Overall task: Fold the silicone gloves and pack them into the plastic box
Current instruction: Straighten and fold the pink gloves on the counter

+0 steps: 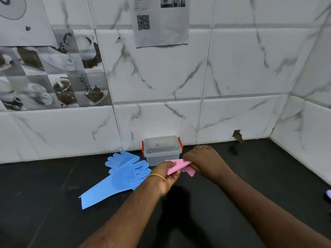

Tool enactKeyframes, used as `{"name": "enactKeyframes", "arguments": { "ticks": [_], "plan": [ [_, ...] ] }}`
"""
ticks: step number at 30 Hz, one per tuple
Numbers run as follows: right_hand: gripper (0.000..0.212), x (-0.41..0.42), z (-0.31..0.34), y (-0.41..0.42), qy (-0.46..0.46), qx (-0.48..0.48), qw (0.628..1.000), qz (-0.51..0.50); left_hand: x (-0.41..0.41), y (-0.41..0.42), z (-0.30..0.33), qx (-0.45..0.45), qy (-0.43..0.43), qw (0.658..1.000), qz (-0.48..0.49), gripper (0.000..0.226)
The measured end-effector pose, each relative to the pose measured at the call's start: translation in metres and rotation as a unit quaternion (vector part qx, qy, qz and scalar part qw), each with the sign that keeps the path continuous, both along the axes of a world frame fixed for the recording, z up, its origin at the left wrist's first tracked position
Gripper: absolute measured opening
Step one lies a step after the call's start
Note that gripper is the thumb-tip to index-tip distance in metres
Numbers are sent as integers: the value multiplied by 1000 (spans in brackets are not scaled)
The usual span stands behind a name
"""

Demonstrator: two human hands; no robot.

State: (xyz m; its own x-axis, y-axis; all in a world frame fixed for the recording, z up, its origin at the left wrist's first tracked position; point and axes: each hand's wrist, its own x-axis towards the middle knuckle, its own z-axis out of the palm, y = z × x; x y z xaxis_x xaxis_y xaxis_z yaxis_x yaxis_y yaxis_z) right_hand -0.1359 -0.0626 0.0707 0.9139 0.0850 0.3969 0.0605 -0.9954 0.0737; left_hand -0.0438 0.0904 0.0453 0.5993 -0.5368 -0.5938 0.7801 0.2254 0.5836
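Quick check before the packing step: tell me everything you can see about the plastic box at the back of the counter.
The plastic box is a small, clear, rectangular container that looks like thin translucent plastic. Its clear lid is on, with a red-orange latch handle at each end and a small dark handwritten mark on top. It stands upright on the dark counter, at the foot of the tiled wall. It looks empty, though the haze hides detail. The blue gloves lie just to its left; both hands work the pink glove right in front of it.

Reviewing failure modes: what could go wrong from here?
1. The plastic box looks lidded, and both the left hand and right hand hold the pink glove; freeing one may let the fold spring open.
2. The blue gloves lie unfolded and overlapping; the box may be tight.
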Motion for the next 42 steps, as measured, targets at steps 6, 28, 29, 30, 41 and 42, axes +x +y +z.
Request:
{"name": "enactKeyframes", "arguments": {
  "ticks": [6, 28, 29, 30, 41, 42],
  "plan": [
    [91, -13, -47, 37, 5, 534, 816, -223, 7, 13, -10, 73, -77, 994, -12, 31],
    [18, -72, -100, 22, -37, 786, 551, -277, -30, -3, -95, 72, -67, 979, -181, 40],
    [17, -75, -103, 17, -28, 778, 559, -284, -35, -11, -97, 92, -77, 977, -175, 39],
    [17, -76, -105, 11, -20, 770, 568, -289, -38, -18, -97, 105, -88, 976, -168, 38],
    [28, -51, -88, -90, -87, 740, 648, -157, -26, -103, -68, 102, -217, 966, -91, 46],
    [28, -51, -102, -95, -90, 725, 659, -179, -29, -108, -78, 135, -214, 964, -84, 47]
  ]
}}
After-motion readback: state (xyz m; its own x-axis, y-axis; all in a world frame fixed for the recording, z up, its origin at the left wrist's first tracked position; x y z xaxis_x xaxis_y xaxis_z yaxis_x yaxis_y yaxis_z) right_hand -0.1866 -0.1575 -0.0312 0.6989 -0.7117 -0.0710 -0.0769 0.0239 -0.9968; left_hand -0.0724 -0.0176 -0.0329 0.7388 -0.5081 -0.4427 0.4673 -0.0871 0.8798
